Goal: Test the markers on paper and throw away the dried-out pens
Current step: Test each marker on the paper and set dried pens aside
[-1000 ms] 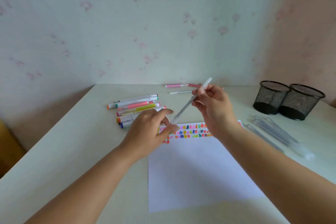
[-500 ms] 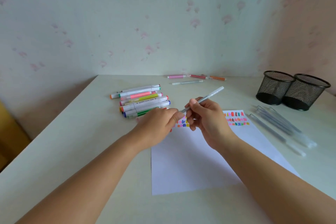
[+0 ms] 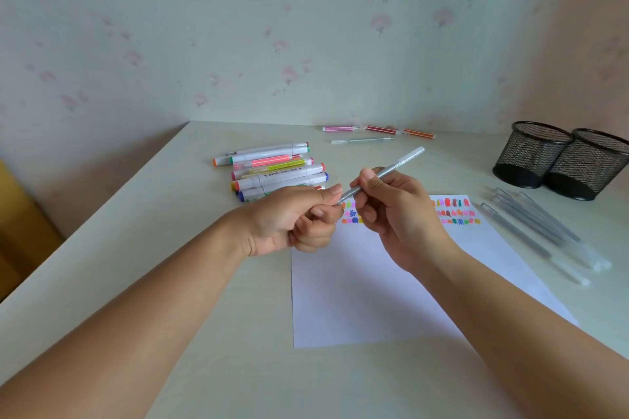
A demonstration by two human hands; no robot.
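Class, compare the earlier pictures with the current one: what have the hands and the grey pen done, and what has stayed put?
The left hand has gone from outstretched fingers to a curled pinch on the near end of the grey pen. The pen, held throughout by the right hand, has tipped flatter. The markers, paper and mesh cups lie as before.

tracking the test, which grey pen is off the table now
The grey pen gripped by the right hand, its lower end pinched by the left hand; the other grey pens lie on the table.
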